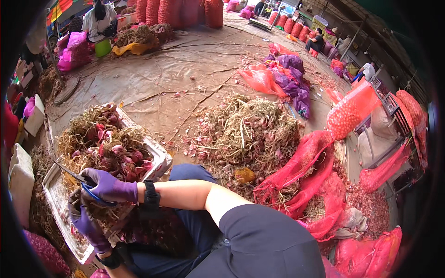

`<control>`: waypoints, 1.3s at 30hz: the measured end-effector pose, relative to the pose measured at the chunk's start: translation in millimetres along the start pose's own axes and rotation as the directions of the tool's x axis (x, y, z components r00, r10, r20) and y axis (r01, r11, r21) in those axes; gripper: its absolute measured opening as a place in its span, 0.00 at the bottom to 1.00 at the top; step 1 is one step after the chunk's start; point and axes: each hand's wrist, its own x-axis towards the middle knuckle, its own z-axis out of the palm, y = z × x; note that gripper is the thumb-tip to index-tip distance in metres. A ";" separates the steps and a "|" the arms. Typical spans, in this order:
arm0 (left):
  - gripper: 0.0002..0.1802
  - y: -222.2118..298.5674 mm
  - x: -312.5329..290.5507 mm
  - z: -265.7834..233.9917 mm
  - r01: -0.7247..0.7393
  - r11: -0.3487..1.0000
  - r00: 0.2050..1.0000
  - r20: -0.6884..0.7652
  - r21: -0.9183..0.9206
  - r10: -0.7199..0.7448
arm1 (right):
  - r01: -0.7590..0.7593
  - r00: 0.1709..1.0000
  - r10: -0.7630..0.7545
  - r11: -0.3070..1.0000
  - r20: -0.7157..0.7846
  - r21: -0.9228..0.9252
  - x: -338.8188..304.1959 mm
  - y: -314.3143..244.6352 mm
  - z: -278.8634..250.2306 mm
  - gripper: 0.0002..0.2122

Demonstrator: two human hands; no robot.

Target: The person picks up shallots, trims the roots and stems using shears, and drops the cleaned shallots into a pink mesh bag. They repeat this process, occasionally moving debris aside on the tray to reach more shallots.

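Observation:
My right hand (pixel 109 185), in a purple and grey glove, is closed around blue-handled scissors (pixel 98 199). Their dark blades point up and left, over the edge of a white foam box (pixel 160 155). Just below it, my left hand (pixel 89 227) wears a matching glove, its fingers curled by the scissors; what they hold is hidden. Reddish-purple shallots (pixel 132 162) with dry stalks and roots are heaped in the far part of the box. Part of its near side is bare, with scraps of debris.
A large pile of shallots with dried stalks (pixel 248 134) lies on the ground right of my knees. Red mesh bags (pixel 301 167) lie beside it, purple bags (pixel 292 78) farther off. A metal-framed chair (pixel 382 134) stands at the right. People sit among full sacks (pixel 169 11) at the back.

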 end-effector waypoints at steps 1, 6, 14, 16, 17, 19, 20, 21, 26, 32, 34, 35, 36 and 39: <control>0.19 -4.1 1.3 -1.6 0.001 1.000 1.000 -0.007 -0.025 -0.001 | -0.018 1.000 0.018 1.000 -0.002 0.002 0.4 0.1 -1.7 0.17; 0.19 2.8 4.0 13.3 -0.102 0.927 0.995 0.038 0.360 0.095 | -0.019 0.992 0.017 1.000 -0.125 -0.008 1.6 -0.6 -10.6 0.14; 0.18 14.0 3.2 10.0 -0.218 0.874 0.976 0.099 0.433 0.194 | -0.132 0.979 0.137 0.990 0.153 -0.044 -7.3 -50.2 -22.9 0.16; 0.17 9.0 2.8 9.2 -0.183 0.920 0.983 0.069 0.348 0.169 | -0.210 0.961 0.236 0.962 0.147 -0.175 -14.3 -66.4 -24.7 0.17; 0.16 8.1 0.2 -0.4 -0.045 0.967 0.995 0.098 0.252 0.021 | -0.212 0.953 0.241 0.964 0.185 -0.163 -8.1 -48.3 -16.5 0.17; 0.15 13.9 5.2 12.8 0.091 0.982 0.978 0.170 0.166 -0.119 | -0.162 0.983 0.159 0.987 0.091 0.020 -5.5 -20.1 -22.7 0.13; 0.15 15.4 5.6 11.2 0.092 0.981 0.981 0.152 0.173 -0.118 | -0.165 0.981 0.162 0.986 0.110 0.024 -4.8 -19.4 -18.0 0.13; 0.14 13.6 5.3 9.9 0.083 0.976 0.987 0.121 0.201 -0.109 | -0.221 0.972 0.212 0.971 0.101 0.087 -5.6 -18.8 -14.7 0.15; 0.12 -5.1 6.0 6.9 -0.021 0.957 0.992 -0.112 0.290 0.056 | -0.220 0.975 0.220 0.975 -0.012 -0.017 -5.2 -23.4 -6.8 0.15; 0.12 7.3 4.9 8.8 -0.038 0.832 0.985 -0.119 0.554 0.124 | -0.038 0.996 0.032 0.995 -0.079 -0.087 -9.4 -8.9 4.9 0.15; 0.12 17.2 2.7 16.2 0.085 0.926 0.994 -0.094 0.367 -0.054 | -0.089 0.996 0.088 0.995 -0.030 -0.048 -4.5 -8.2 -4.7 0.16; 0.11 26.9 2.3 18.1 0.176 0.945 0.984 -0.075 0.276 -0.161 | -0.068 0.997 0.067 0.995 -0.027 -0.071 -4.5 -8.0 -4.9 0.16; 0.11 27.0 3.2 15.3 0.178 0.943 0.983 -0.084 0.282 -0.161 | -0.048 0.999 0.046 0.995 -0.023 -0.093 -5.4 -7.5 -5.2 0.16; 0.08 20.6 4.6 12.8 -0.047 0.798 0.996 -0.028 0.601 0.080 | -0.067 0.997 0.058 0.985 -0.055 -0.160 -4.8 -2.5 -5.9 0.17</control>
